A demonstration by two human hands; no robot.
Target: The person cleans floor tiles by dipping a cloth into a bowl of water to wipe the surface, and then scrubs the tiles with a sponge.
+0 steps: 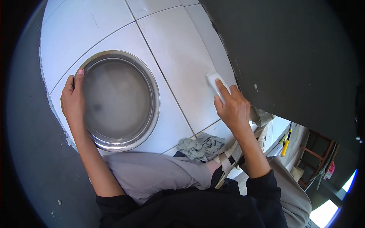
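A round metal basin [118, 100] with cloudy liquid in it rests on the white tiles. My left hand [74, 95] grips its left rim, the thumb lying over the edge. On the right, my right hand [232, 104] is closed around a white brush-like block [215, 84], whose far end touches the tiled floor [178, 49]. The underside of the block is hidden. Near my foot lies a crumpled grey-green cloth [201, 146], touched by neither hand.
Dark grey walls [281, 57] border the tiles at right and left. My bent legs [152, 171] and sandalled foot are just below the basin. Further right are a yellow-handled tool [285, 147] and a reddish-brown frame [313, 152].
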